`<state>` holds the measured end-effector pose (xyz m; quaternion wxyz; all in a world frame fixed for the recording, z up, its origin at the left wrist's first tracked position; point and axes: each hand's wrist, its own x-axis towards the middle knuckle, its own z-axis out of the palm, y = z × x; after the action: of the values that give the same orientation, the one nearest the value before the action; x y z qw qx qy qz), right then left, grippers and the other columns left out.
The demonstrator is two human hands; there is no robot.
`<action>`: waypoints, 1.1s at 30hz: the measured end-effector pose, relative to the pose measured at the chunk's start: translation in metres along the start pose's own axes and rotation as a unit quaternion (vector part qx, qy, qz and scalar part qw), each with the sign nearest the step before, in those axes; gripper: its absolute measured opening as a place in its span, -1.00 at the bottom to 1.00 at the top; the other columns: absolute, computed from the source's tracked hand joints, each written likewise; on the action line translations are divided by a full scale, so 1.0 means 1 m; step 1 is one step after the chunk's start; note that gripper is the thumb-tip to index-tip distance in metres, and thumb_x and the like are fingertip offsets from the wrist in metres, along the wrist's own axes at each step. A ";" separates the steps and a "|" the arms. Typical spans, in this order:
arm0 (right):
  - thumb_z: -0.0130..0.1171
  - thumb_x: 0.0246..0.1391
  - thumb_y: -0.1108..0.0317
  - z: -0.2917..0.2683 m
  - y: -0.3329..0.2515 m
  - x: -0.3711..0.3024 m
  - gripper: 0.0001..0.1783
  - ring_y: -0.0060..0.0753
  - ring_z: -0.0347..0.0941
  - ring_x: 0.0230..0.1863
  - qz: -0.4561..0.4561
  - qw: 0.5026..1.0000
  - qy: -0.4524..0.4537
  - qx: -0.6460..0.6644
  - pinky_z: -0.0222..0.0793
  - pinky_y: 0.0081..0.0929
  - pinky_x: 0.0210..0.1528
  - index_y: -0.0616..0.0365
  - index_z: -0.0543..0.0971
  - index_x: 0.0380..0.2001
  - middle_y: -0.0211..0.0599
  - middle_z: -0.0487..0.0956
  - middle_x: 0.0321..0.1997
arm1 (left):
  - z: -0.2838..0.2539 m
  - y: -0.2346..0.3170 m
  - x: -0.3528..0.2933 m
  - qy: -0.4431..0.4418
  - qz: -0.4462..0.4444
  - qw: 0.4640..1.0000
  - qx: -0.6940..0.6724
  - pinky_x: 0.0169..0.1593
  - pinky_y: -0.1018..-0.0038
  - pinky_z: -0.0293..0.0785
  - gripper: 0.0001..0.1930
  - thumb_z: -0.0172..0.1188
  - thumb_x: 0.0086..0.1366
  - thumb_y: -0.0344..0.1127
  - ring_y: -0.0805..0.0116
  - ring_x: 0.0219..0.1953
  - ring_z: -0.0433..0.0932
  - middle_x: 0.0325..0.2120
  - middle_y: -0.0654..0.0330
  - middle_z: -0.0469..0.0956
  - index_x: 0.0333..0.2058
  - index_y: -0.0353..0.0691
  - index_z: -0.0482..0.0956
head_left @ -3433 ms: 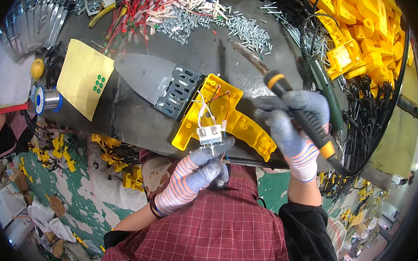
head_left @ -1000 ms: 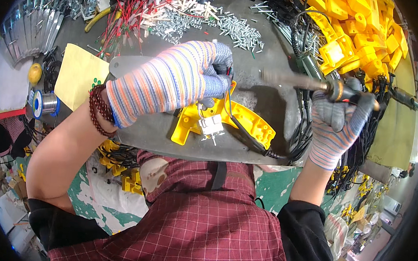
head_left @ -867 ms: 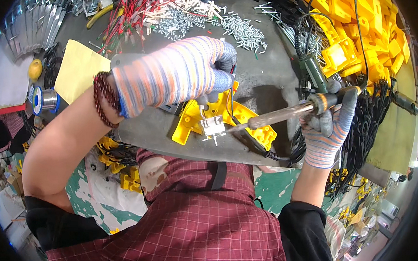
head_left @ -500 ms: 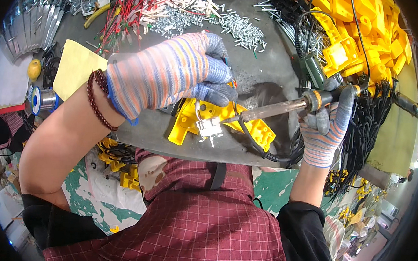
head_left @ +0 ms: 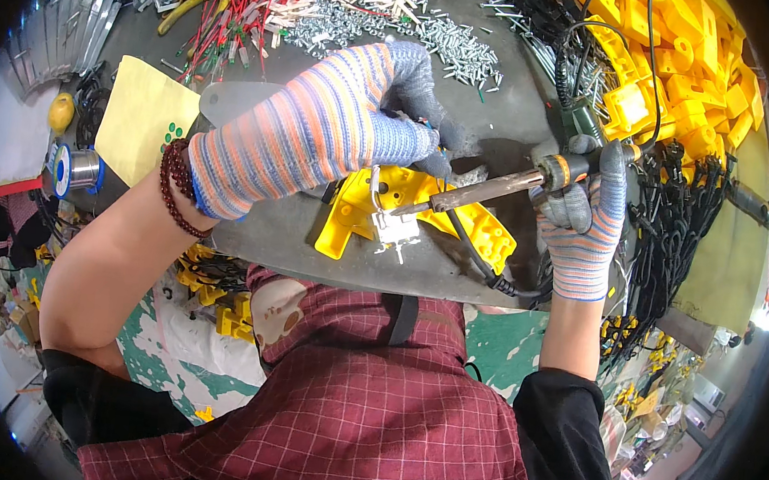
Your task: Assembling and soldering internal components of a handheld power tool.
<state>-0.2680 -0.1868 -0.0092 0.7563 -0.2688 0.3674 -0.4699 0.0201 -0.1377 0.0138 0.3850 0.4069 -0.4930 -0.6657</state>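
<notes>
My left hand (head_left: 349,104), in a striped knit glove with grey fingertips, is closed, its fingers pinched at the upper end of a black cable (head_left: 466,241); the exact grip is partly hidden. Below it lies a yellow plastic housing half (head_left: 336,228). A small white component (head_left: 396,230) with metal prongs and a whitish lead sits in front of the housing. In my right hand (head_left: 576,240), gloved the same way, is a soldering iron (head_left: 495,191) with an orange-ringed dark handle. Its tip points left and reaches the top of the white component, seemingly touching it.
Screws (head_left: 460,49), red-wired parts (head_left: 239,20) and white sticks lie along the back. Yellow housings (head_left: 683,47) pile up at far right, above bundled black cords (head_left: 671,224). At left are a solder spool (head_left: 81,172), yellow paper (head_left: 135,115) and metal strips (head_left: 69,26).
My left hand has shifted slightly, its fingers now pointing lower over the housing. The soldering iron and right hand have moved a little left and up. The white component sits slightly farther right.
</notes>
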 end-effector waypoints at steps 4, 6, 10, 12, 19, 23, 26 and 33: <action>0.09 0.27 0.04 0.008 0.000 0.000 -0.67 -0.39 0.54 -0.33 -0.039 0.997 0.069 0.003 0.49 -0.39 -0.28 0.07 0.56 -0.19 -0.39 0.58 -0.39 | -0.006 -0.006 0.004 -0.013 0.010 1.000 -0.012 -0.01 0.36 0.57 -0.82 0.20 0.25 -0.50 0.22 -0.12 0.65 -0.20 -0.02 0.62 -0.23 -0.28 0.39; 0.10 0.26 0.03 -0.001 -0.002 0.001 -0.66 -0.39 0.54 -0.32 -0.026 0.999 0.023 0.015 0.52 -0.36 -0.25 0.09 0.54 -0.17 -0.39 0.58 -0.32 | -0.006 -0.005 0.004 -0.020 0.000 1.000 0.001 0.00 0.33 0.58 -0.83 0.19 0.26 -0.52 0.20 -0.12 0.65 -0.21 -0.02 0.63 -0.24 -0.28 0.38; 0.09 0.26 0.03 -0.010 -0.010 0.000 -0.66 -0.39 0.54 -0.35 0.004 0.995 -0.080 0.058 0.53 -0.33 -0.25 0.08 0.52 -0.15 -0.38 0.58 -0.27 | -0.005 -0.004 0.004 -0.023 -0.005 0.999 -0.031 0.01 0.33 0.59 -0.85 0.19 0.26 -0.53 0.20 -0.12 0.65 -0.21 -0.02 0.62 -0.24 -0.28 0.39; 0.08 0.27 0.03 0.010 -0.006 -0.006 -0.66 -0.39 0.54 -0.35 -0.024 0.999 0.002 0.039 0.52 -0.35 -0.28 0.08 0.52 -0.16 -0.37 0.58 -0.28 | -0.005 -0.007 0.005 -0.010 0.004 1.000 -0.025 -0.01 0.34 0.59 -0.85 0.18 0.27 -0.51 0.20 -0.13 0.65 -0.22 -0.01 0.62 -0.23 -0.28 0.40; 0.03 0.30 0.04 -0.001 -0.003 -0.001 -0.64 -0.65 0.25 -0.75 0.003 0.995 -0.093 0.031 0.26 -0.58 -0.61 0.12 0.52 -0.18 -0.54 0.37 -0.74 | -0.006 -0.010 0.003 -0.049 0.039 0.995 -0.073 -0.04 0.40 0.58 -0.83 0.16 0.32 -0.40 0.30 -0.18 0.63 -0.28 0.08 0.59 -0.16 -0.29 0.43; 0.01 0.31 0.03 0.003 -0.001 0.003 -0.63 -0.69 0.05 -0.86 -0.004 1.000 0.003 0.011 0.12 -0.61 -0.69 0.14 0.52 -0.18 -0.63 0.23 -0.85 | -0.013 -0.001 0.004 -0.097 -0.033 0.987 -0.124 -0.07 0.48 0.54 -0.82 0.19 0.26 -0.42 0.38 -0.21 0.61 -0.29 0.13 0.59 -0.18 -0.31 0.51; 0.00 0.32 0.04 -0.001 -0.001 0.003 -0.63 -0.67 0.07 -0.85 -0.005 1.000 -0.017 0.025 0.11 -0.61 -0.71 0.14 0.52 -0.18 -0.61 0.26 -0.83 | -0.018 0.005 0.014 -0.151 -0.062 0.983 -0.085 -0.10 0.51 0.51 -0.81 0.21 0.18 -0.45 0.43 -0.24 0.58 -0.32 0.17 0.60 -0.21 -0.33 0.56; 0.08 0.24 0.06 0.003 -0.002 -0.002 -0.65 -0.55 0.31 -0.75 0.004 0.999 -0.044 0.025 0.36 -0.54 -0.58 0.14 0.53 -0.20 -0.45 0.46 -0.66 | -0.014 0.038 0.023 -0.223 -0.060 0.952 0.200 -0.19 0.54 0.47 -0.80 0.20 0.18 -0.40 0.54 -0.30 0.49 -0.40 0.25 0.56 -0.21 -0.30 0.54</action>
<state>-0.2672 -0.1859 -0.0060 0.7800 -0.2686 0.3228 -0.4639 0.0283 -0.1718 0.0447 0.1358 0.3456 -0.6640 -0.6490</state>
